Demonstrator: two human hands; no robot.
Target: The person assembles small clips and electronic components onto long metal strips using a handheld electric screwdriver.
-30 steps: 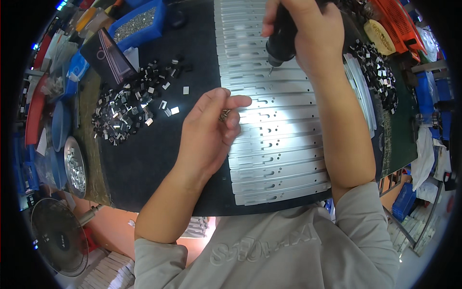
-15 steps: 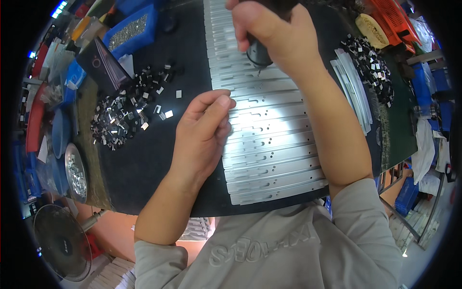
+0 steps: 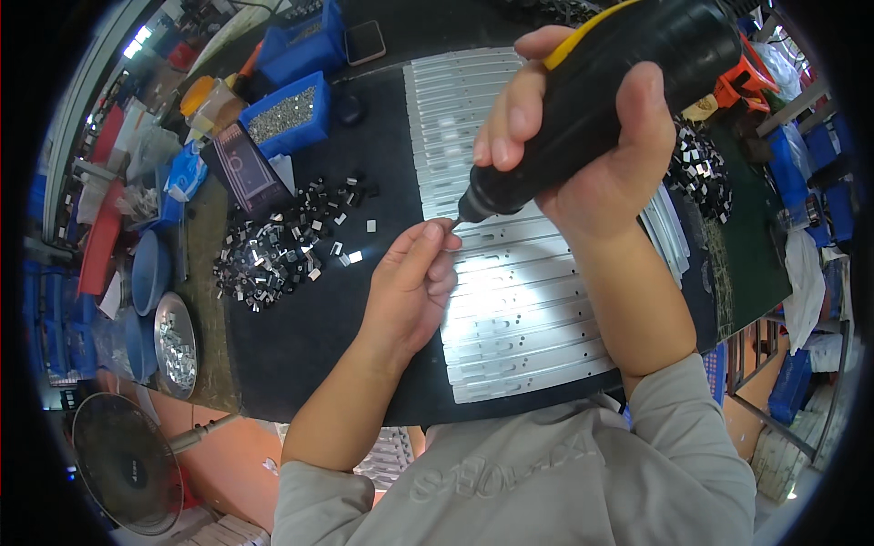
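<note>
In my right hand [image 3: 608,187] is a black electric screwdriver [image 3: 592,114] with a yellow stripe, the fingers wrapped round its body. It slants down to the left, and its bit meets the fingertips of my left hand [image 3: 407,289]. Thumb and forefinger of that hand are pinched together; what lies between them is too small to make out. Both hands are over a row of silver metal strips [image 3: 523,323] laid side by side, with holes and slots in them. The left hand is at their left ends.
Left of the strips lies a heap of small black and silver clips [image 3: 273,250]. Beyond it stand a dark printed box [image 3: 246,168] and a blue bin of small metal parts [image 3: 319,114]. A round metal dish [image 3: 176,346] sits at the left edge. More clips [image 3: 706,173] lie at right.
My right hand has brought the screwdriver nearer and lower, so its bit now reaches my left fingertips. The left hand stays pinched by the strips' left ends. The whole view has shifted slightly.
</note>
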